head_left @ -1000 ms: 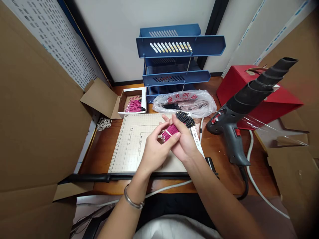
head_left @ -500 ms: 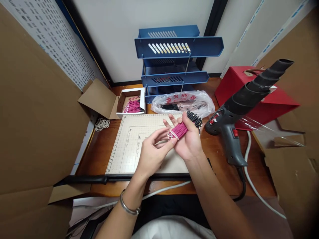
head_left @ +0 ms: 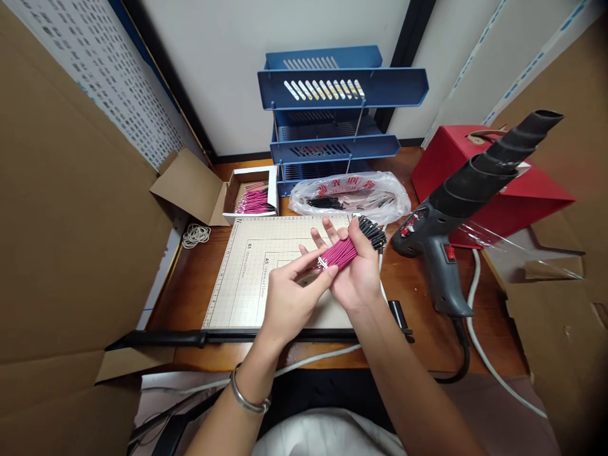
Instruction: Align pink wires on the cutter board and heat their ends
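A thick bundle of magenta wires [head_left: 341, 254] with black ends lies slanted across the palm of my right hand [head_left: 357, 278]. That hand's thumb presses over it, its black tips fanning out to the upper right. My left hand [head_left: 293, 292] is closed at the bundle's lower left end, thumb and fingers at the pale tips. White strands at that end are too small to tell from a rubber band. Both hands are above the cream gridded board of a paper cutter [head_left: 237, 278], whose black handle [head_left: 166, 339] extends to the left.
An open white box [head_left: 251, 195] holds more magenta wires. Beside it lies a plastic bag [head_left: 351, 195] with black pieces, before a blue tray rack [head_left: 332, 88]. White rubber bands [head_left: 196, 235] lie at left. On the right stand a heat gun [head_left: 439, 234] and a red box [head_left: 489, 171].
The white band around the magenta part of the bundle no longer shows there; white strands now gather at the lower left tips. My left fingers have shifted slightly toward that end.
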The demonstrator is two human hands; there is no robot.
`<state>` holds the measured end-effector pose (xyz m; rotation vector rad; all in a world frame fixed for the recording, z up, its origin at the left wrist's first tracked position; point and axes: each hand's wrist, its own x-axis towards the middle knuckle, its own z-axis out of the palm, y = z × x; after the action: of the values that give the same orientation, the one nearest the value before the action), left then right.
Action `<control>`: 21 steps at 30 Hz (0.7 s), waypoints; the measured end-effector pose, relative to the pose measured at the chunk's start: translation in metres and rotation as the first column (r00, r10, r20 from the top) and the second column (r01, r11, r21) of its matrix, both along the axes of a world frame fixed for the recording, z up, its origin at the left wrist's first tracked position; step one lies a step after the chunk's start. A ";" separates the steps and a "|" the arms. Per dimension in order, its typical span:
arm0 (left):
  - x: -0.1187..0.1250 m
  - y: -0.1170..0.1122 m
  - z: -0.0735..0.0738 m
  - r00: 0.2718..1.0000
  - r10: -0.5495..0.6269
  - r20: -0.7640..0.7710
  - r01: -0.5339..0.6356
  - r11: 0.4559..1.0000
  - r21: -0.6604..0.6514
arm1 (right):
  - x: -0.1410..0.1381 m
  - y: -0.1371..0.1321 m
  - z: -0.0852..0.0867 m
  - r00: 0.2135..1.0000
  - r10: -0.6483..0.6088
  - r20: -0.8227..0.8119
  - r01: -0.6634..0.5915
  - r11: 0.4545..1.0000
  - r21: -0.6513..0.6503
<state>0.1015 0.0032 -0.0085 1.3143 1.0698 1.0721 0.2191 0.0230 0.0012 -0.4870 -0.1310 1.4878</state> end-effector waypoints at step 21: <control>-0.123 0.050 0.034 0.783 0.474 -0.401 -0.434 0.880 0.192 | 0.016 -0.006 0.003 0.993 -0.006 -0.121 0.011 0.999 0.043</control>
<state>-0.0210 0.0535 0.0251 1.4470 1.7693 1.2131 0.2347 0.0174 0.0047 -0.3608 -0.0657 1.4993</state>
